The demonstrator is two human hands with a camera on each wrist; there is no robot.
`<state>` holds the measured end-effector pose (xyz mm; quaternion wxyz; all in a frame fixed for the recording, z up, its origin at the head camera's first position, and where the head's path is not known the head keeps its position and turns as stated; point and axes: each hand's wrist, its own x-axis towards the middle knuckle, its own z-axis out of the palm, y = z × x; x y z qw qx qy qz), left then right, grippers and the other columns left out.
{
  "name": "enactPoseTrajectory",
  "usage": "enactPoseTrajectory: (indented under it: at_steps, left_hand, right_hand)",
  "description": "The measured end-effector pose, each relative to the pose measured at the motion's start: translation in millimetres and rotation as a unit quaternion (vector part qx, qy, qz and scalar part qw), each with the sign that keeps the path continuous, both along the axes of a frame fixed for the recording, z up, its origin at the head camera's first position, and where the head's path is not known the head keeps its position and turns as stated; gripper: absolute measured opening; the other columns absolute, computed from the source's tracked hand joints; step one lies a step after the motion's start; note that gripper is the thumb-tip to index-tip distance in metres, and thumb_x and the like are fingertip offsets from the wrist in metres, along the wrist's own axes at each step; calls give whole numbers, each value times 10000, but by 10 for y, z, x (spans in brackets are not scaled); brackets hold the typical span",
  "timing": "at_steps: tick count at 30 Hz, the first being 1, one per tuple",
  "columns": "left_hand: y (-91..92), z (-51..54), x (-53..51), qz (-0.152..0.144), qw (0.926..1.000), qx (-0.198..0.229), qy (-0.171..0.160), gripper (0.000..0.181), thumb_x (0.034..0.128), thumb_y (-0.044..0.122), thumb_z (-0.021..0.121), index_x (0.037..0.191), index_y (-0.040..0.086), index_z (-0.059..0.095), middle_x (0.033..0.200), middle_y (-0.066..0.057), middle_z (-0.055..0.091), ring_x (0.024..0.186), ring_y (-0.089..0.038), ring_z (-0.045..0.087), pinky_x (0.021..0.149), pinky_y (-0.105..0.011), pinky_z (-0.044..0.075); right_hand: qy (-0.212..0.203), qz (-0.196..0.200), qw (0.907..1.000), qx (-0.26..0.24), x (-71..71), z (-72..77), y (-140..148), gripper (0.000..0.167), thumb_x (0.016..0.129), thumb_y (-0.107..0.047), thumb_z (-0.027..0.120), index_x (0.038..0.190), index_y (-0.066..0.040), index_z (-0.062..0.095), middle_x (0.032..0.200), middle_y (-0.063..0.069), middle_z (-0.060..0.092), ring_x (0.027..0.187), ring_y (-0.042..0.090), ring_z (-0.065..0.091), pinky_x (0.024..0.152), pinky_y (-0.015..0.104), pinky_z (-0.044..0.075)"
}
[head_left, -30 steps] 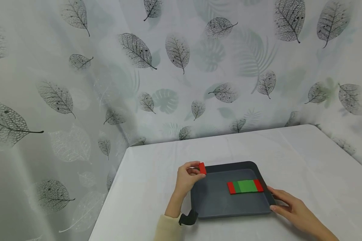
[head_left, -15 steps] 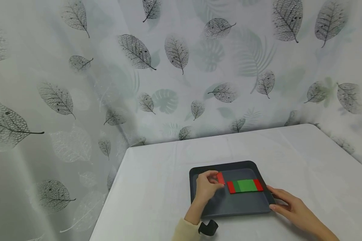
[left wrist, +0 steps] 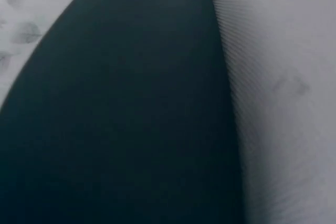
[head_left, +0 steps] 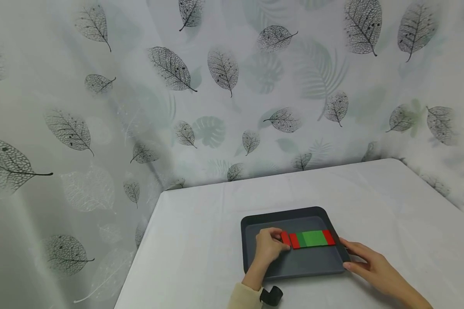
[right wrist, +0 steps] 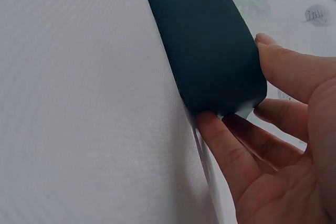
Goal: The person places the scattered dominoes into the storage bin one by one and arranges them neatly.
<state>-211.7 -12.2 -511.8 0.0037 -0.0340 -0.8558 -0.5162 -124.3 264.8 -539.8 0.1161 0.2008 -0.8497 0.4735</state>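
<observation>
A dark grey tray [head_left: 315, 264] lies on the white table. In it is a row of flat rectangular pieces: a red piece [head_left: 294, 241] at the left end, green pieces [head_left: 313, 238] in the middle, another red piece [head_left: 328, 237] at the right end. My left hand [head_left: 268, 245] pinches a separate red piece [head_left: 285, 238] low over the tray, just left of the row. My right hand [head_left: 367, 262] holds the tray's right side; in the right wrist view its thumb and fingers lie about the tray's corner [right wrist: 210, 40]. Only the tray's outer wall [left wrist: 136, 108] fills the left wrist view, with that hand hidden.
White cloth covers the table [head_left: 201, 240] around the tray. A leaf-printed curtain [head_left: 216, 103] hangs behind and to the left. A black wrist device [head_left: 271, 296] sits at the left cuff, near the tray's front edge.
My left hand has carried the red piece rightward and down, from the tray's upper left corner to beside the row. The right hand keeps its place on the tray.
</observation>
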Motion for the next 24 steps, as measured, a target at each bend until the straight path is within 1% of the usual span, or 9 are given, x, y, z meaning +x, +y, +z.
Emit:
enactPoseTrajectory:
  at_steps: [7,14,20,24]
  left_hand:
    - [24,-8,1,-147,9997,-181,24,453,566,-83,871,992,-4,742,779,-22,639,613,-3,557,544,-169,473]
    - [56,-15,2,-161,9995,-272,-60,467,573,-84,879,1010,-5,736,788,-9,614,626,-4,542,546,-176,467]
    - [67,-33,-13,-277,9980,-533,179,460,563,-66,891,994,-15,737,768,0,615,610,12,538,568,-174,469]
    - [65,-45,-10,-379,9962,-699,353,471,569,-45,898,1010,-19,732,777,1,609,603,19,544,587,-168,466]
  right_hand:
    - [-63,-24,10000,13,14,33,-14,584,872,-37,697,1408,33,475,1327,-319,432,1151,-197,444,768,121,519]
    - [-27,94,10000,16,22,54,-26,582,887,-34,677,1420,38,454,1354,-295,435,1177,-199,431,795,114,512]
    - [-83,58,9999,34,21,59,-19,579,894,-46,674,1425,27,454,1344,-292,439,1165,-195,442,791,122,517]
    - [-98,36,9999,65,22,61,-20,579,895,-55,676,1424,23,457,1339,-288,443,1153,-186,455,784,124,520]
